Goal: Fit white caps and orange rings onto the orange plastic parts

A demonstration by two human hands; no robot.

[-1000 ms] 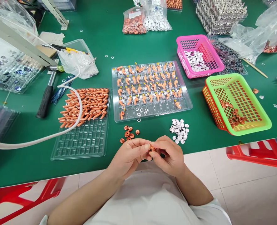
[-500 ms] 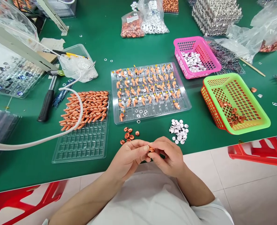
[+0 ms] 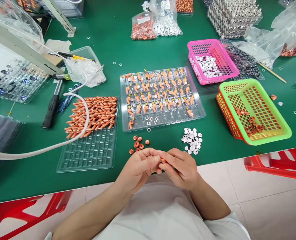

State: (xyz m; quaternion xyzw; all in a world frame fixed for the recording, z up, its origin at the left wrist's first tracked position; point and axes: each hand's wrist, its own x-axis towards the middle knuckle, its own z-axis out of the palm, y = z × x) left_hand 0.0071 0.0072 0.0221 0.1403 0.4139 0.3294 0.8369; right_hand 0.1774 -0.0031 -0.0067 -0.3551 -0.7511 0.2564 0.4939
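Observation:
At the table's near edge my left hand and my right hand meet, fingertips together. Both pinch a small copper-coloured round part with a dark hole; the fingers cover most of it. Just beyond my left hand lie several loose copper-coloured round parts. A heap of white discs with dark spots lies beyond my right hand. Farther off is a clear compartment tray with curved orange pieces in rows. To the left, another clear tray carries a pile of copper-coloured tubular pieces.
A pink basket of white discs and a green basket with copper-coloured parts stand at right. A hammer lies at left, near a white hose. Filled plastic bags sit at the back. Red stools flank the table.
The view has shifted slightly. My right fingers have moved a little over the copper-coloured part, which shows less now; both hands stay in about the same place.

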